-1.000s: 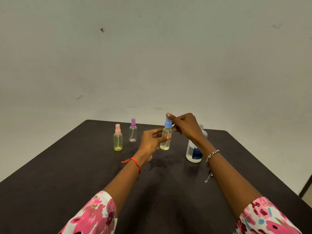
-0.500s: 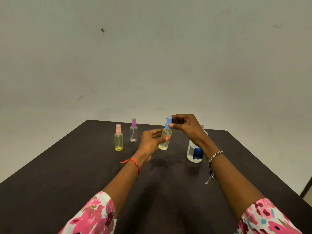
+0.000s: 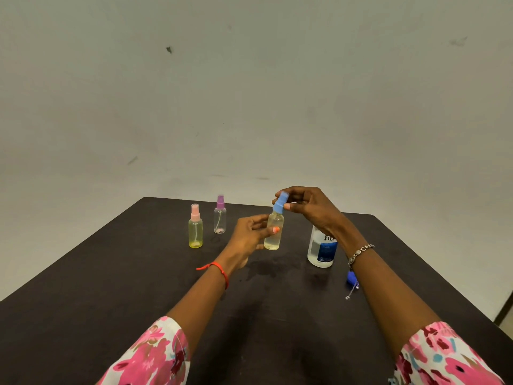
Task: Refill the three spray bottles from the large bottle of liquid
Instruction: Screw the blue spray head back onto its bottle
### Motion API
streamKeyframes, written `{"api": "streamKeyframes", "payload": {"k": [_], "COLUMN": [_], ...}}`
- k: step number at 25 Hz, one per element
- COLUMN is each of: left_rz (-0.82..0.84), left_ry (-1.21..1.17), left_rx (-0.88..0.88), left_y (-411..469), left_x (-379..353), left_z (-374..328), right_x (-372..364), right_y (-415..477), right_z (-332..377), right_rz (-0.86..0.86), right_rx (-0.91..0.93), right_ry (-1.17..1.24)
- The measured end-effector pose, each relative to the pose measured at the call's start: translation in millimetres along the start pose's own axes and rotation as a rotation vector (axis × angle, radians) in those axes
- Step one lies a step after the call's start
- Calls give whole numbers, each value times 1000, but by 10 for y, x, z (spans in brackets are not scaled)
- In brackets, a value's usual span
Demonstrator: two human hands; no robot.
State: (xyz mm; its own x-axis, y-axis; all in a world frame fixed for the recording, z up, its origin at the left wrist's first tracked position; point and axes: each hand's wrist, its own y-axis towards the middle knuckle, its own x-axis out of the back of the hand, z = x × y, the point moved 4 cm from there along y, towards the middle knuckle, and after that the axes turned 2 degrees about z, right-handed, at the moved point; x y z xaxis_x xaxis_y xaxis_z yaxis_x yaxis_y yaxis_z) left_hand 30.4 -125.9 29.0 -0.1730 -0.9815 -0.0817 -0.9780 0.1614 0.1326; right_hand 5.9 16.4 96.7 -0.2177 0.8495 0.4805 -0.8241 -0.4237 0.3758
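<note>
A dark, matte table fills the lower part of the view, its far edge and rounded far corners set close to a plain pale wall. The wall is scuffed: a small dark mark high above the table's far left corner, faint smudges lower down. Light is soft and even. Beside the table's right edge, a strip of pale floor shows.

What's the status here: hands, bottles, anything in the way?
Left hand grips blue-capped spray bottle, right hand pinches its cap. Large bottle beside right wrist. Other two spray bottles capped, standing clear.
</note>
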Motion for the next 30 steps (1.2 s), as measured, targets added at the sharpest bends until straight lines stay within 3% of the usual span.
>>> {"api": "streamKeyframes", "payload": {"k": [15,23,30], "left_rz": [-94,-88,-109], "left_ry": [49,22,22], "left_rx": [-56,-48,-43], "left_y": [32,22,22], "left_x": [31,5,33], "left_z": [6,-33,-46], "right_x": [-93,-139,-55], "right_y": [-5,38,-19], "right_z": [14,71,120], "right_rz": [-185,-213,-286], "right_rx": [-37,-64,-167], "right_ry": [-39,-290,-102]}}
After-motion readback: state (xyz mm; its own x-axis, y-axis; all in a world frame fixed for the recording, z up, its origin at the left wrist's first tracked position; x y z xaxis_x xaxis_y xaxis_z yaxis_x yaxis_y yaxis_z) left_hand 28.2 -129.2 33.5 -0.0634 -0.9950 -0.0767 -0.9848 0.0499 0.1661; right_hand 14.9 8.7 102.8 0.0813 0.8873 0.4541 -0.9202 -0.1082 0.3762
